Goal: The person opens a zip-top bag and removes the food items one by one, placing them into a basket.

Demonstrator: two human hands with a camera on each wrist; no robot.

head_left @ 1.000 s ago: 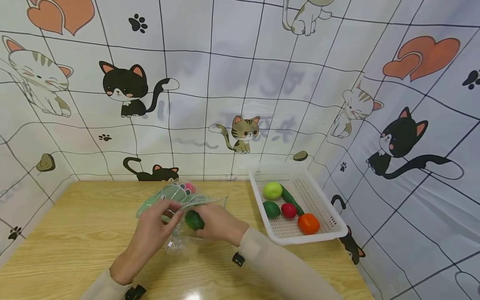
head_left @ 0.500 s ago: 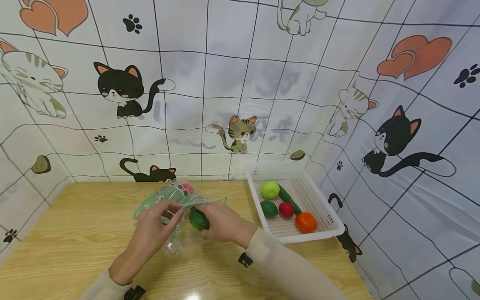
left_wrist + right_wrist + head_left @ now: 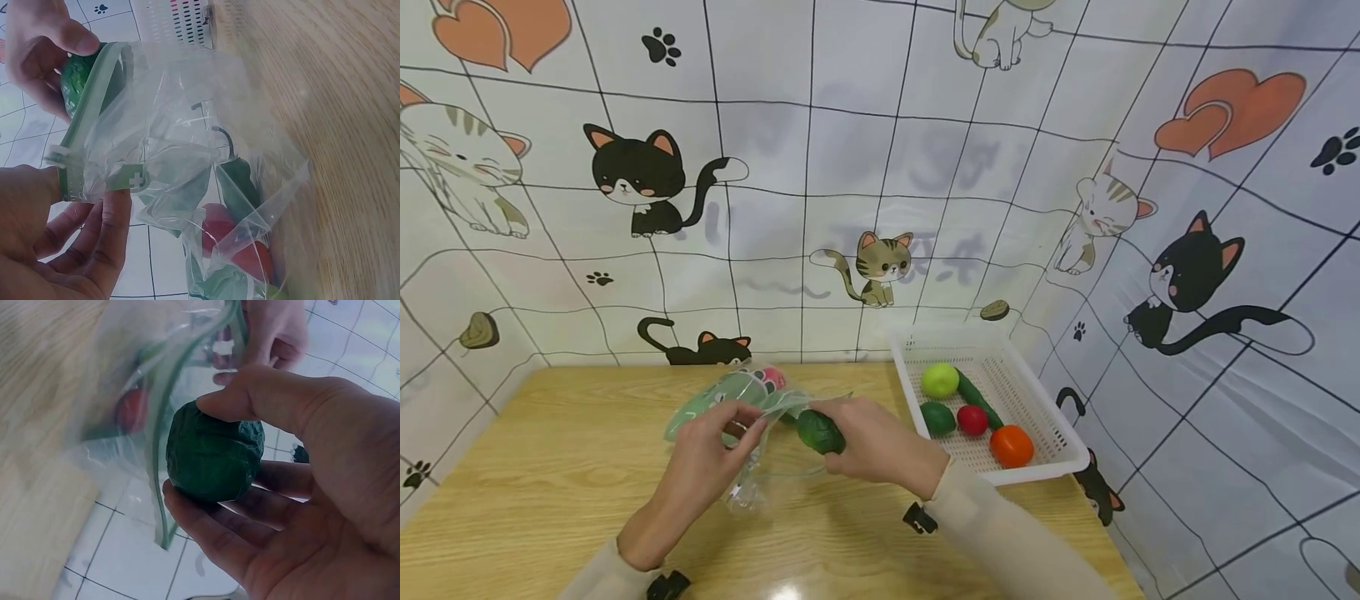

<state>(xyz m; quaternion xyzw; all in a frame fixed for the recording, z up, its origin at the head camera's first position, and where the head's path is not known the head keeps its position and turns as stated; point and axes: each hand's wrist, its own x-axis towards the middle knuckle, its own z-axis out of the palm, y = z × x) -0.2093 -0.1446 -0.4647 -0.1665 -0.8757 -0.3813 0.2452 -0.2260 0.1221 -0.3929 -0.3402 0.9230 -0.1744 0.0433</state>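
Note:
My left hand (image 3: 703, 454) pinches the green-edged rim of a clear zip bag (image 3: 722, 400) and keeps its mouth apart. With curled fingers and thumb, my right hand (image 3: 880, 442) grips a dark green, bumpy-skinned cucumber (image 3: 822, 432) at the bag's mouth. Its rounded end points toward the right wrist camera, and its far part shows dimly behind the bag's rim. Through the plastic in the left wrist view, a green pepper (image 3: 237, 187) with a curved stem lies beside red produce (image 3: 219, 228). Folds and glare blur the other contents.
To the right stands a white perforated basket (image 3: 1060, 442) with a yellow-green round fruit (image 3: 940, 381), a dark green oval one (image 3: 937, 418), a small red one (image 3: 972, 420), an orange tomato-like one (image 3: 1012, 447) and a long green vegetable (image 3: 979, 397). Cat-print cloth (image 3: 760, 225) surrounds the wooden table (image 3: 535, 467).
My right hand has moved right with the cucumber, drawing it outward from the bag's mouth, so more of it shows. The left hand keeps its pinch on the rim, almost unmoved.

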